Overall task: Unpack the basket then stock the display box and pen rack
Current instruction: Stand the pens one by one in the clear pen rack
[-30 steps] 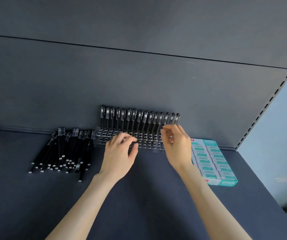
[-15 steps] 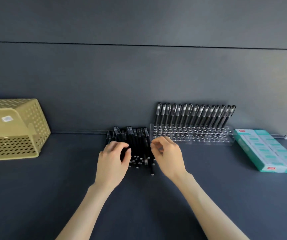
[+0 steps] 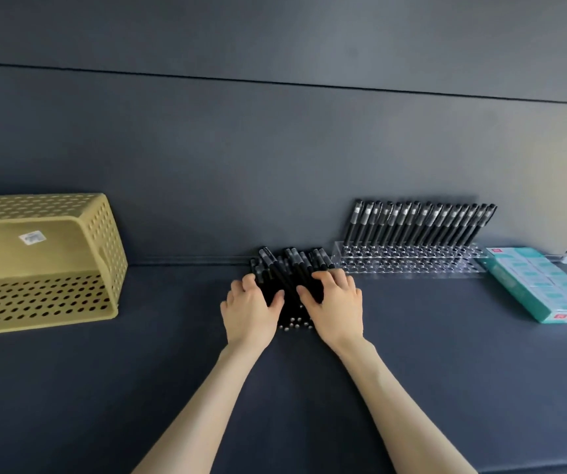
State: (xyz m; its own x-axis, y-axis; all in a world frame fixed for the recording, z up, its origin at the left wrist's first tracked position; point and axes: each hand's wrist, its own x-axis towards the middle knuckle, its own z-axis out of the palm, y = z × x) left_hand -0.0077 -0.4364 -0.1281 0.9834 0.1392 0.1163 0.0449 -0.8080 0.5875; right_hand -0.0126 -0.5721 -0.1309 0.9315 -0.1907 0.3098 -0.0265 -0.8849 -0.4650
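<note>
As we scan from the far left, basket (image 3: pixel 35 265): yellow, perforated, tipped on its side on the shelf (image 3: pixel 172 388), opening toward us, looks emptied; well apart from the pens.
left grip (image 3: pixel 249 309): fingers curled over the pile's left edge, thumb pressed against it; we read it as closed on pens, not spread.
loose pens (image 3: pixel 288 271): black, heaped between both grips, just left of the rack, silver ends toward us.
handling: we judge them light, stiff, smooth and round, so they roll and slide out of a bunch. Better to take a few by mid-barrel than the whole heap.
right grip (image 3: pixel 336 306): fingers bent down over the pile's right side, thumb tucked in toward the middle; also closed on pens. Which pen it has, we cannot tell.
pen rack (image 3: pixel 408 265): clear plastic; back row full of racked pens (image 3: pixel 418 224) leaning right, front rows of holes open.
display box (image 3: pixel 545 285): teal, far right, packed with small packets; looks stocked.
step: we judge rack filling about midway.
</note>
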